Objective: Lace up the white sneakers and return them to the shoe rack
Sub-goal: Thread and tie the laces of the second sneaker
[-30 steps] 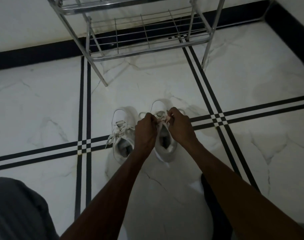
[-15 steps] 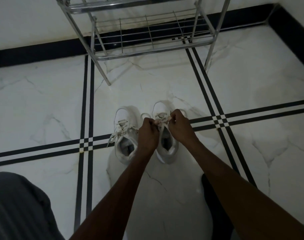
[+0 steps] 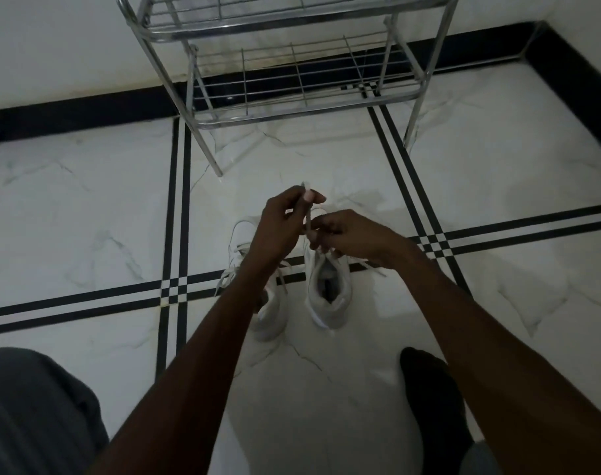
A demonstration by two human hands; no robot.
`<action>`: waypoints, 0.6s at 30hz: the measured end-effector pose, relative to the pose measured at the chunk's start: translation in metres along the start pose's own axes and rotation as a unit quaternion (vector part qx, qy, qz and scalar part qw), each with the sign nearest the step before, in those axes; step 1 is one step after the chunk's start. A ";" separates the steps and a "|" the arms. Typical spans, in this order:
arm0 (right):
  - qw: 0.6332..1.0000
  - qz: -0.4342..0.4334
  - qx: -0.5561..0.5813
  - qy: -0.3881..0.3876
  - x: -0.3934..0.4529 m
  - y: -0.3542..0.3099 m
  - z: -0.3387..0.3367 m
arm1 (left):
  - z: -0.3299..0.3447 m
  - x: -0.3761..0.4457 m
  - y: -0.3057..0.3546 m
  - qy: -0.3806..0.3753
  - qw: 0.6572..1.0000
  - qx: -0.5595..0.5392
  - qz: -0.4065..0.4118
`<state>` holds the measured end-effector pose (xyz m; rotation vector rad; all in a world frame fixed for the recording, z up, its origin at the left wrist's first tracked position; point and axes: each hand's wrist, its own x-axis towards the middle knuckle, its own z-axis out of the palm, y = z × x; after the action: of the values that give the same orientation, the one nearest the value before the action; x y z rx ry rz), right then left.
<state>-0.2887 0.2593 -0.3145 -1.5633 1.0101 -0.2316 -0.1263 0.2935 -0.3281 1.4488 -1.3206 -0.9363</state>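
over the right sneaker (image 3: 327, 286), our left hand (image 3: 278, 231) pinches the lace (image 3: 306, 214) toward 12 o'clock; right hand (image 3: 350, 236) seemingly pins the crossing. we should pull evenly.

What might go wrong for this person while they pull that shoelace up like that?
The left hand pinches the lace near its tip, so it might slip free mid-pull. The right sneaker stands loose on the glossy floor and could tip or slide unless the right hand steadies it. The left sneaker has loose laces trailing on the floor, which may snag when carried to the shoe rack.
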 end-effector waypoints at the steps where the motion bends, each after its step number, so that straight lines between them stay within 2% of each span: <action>1: 1.000 -0.005 -0.015 -0.008 -0.002 -0.004 -0.001 | 0.001 0.000 -0.001 -0.019 1.000 -0.006 -0.009; 4: 0.995 -0.053 -0.045 0.077 -0.002 -0.004 -0.007 | 0.006 -0.004 -0.009 -0.078 0.994 -0.023 -0.066; 6: 0.988 -0.069 -0.093 0.101 0.001 0.001 -0.014 | 0.011 -0.010 -0.014 -0.101 0.988 -0.031 -0.116; 9: 0.976 -0.062 -0.183 0.097 0.003 0.007 -0.023 | 0.014 -0.016 -0.018 -0.047 0.987 -0.030 -0.153; 12: 0.953 -0.076 -0.237 0.170 0.004 0.018 -0.021 | 0.015 -0.017 -0.022 -0.026 0.983 -0.041 -0.179; 15: 0.934 -0.100 -0.206 0.273 0.006 0.026 -0.016 | 0.016 -0.017 -0.024 -0.024 0.986 -0.036 -0.158; 18: 0.945 -0.093 -0.084 0.302 0.006 0.024 -0.015 | 0.013 -0.014 -0.035 -0.036 0.994 0.057 -0.084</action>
<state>-0.3061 0.2457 -0.3339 -1.7902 1.3769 -0.8120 -0.1310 0.3051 -0.3661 1.6479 -1.3372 -1.0451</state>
